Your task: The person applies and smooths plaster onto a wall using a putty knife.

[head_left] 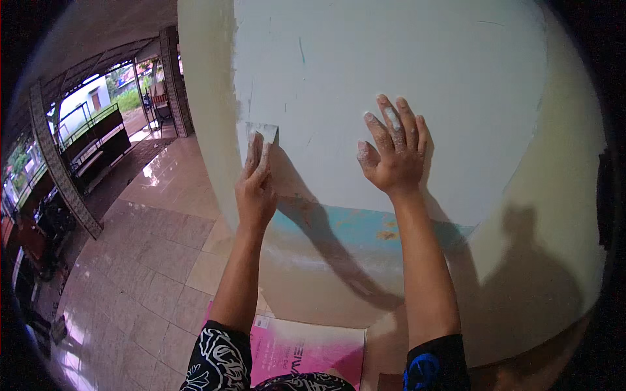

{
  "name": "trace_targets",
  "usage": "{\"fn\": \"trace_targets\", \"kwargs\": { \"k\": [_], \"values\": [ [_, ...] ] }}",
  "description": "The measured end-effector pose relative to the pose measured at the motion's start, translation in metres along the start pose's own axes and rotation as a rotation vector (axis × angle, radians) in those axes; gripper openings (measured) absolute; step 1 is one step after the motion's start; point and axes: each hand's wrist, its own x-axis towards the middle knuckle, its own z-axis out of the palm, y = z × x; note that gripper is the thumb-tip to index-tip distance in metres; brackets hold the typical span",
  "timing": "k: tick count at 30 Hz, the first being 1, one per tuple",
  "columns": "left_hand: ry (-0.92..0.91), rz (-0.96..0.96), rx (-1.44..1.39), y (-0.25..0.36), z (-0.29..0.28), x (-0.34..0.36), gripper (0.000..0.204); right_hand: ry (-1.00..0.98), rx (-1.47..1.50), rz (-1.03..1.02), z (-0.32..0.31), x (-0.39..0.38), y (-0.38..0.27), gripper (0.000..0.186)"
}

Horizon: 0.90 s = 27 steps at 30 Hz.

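My left hand [256,189] grips a putty knife [263,128] with a flat, greyish blade. The blade lies against the wall near the left border of a large white coated patch [456,98]. Its handle is hidden in my fingers. My right hand [398,146] rests on the white patch, fingers spread, holding nothing. White residue covers the fingers of both hands. A few dark scratch marks show on the patch above the knife. Below the white lies a turquoise strip [352,225] with brownish worn spots.
A pink and white printed board or sheet [313,345] lies on the floor at the wall's foot. Glossy tiles [150,260] extend to the left, toward a patterned pillar [62,159] and a dark railing [98,146]. Shadows of my arms and head fall on the wall.
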Motion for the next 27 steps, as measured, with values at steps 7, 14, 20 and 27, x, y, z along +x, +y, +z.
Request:
{"fn": "trace_targets", "kwargs": {
  "k": [7,14,20,27],
  "values": [
    [-0.003,-0.076,0.062,-0.012,0.021,-0.09,0.067,0.012,0.062,0.034,0.0,0.002,-0.001,0.039],
    [0.023,-0.031,0.042,0.022,0.021,0.005,0.059,0.026,0.05,0.032,0.001,-0.005,0.004,0.04],
    [0.015,-0.048,0.118,-0.013,0.025,-0.088,0.068,0.023,0.088,0.045,-0.002,0.003,-0.006,0.039],
    [0.017,-0.09,0.063,0.015,0.002,0.007,0.061,0.021,0.067,0.035,-0.001,-0.003,0.003,0.037]
  ]
}}
